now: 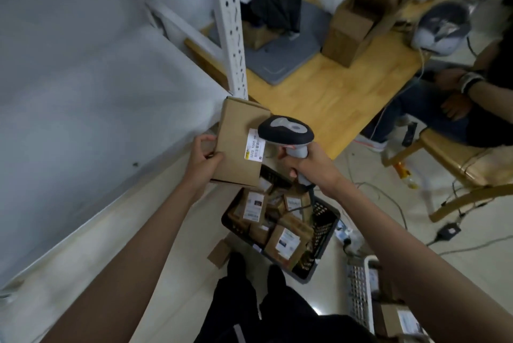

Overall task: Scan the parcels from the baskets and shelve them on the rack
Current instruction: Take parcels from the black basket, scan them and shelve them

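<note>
1. Left hand (204, 158) grips a brown cardboard parcel (238, 145) by its lower left edge, thumb on the top face, fingers curled round the side. Parcel held up in the air, tilted, just beside the white rack (231, 28) upright and over the edge of the pale shelf board (97, 92).
2. A white label (254, 145) with a barcode and printed digits sits on the parcel's right side, facing up.
3. Right hand (308, 160) is wrapped tight round the grey handle of a scanner (286, 131). The scanner's dark head sits just over the label's upper end, covering part of it. Whether it touches the parcel, cannot tell.
4. A dark cable runs from the scanner handle down towards the floor.
5. Below the hands, on the pale floor, a black basket (324, 234) holds many small brown parcels with white labels, piled loosely.
6. A white basket (361, 292) stands at lower right, partly hidden by the right forearm; at least one labelled box in it.
7. A small flat piece of cardboard (219, 252) lies on the floor just left of the black basket.
8. A wooden table (319, 92) behind carries an open carton (349, 34), a grey mat and bags.
9. Another person's arm (472, 84) and legs show at right, seated on a wooden chair (455, 159).
10. The wearer's dark trousers and shoes show at bottom centre.
</note>
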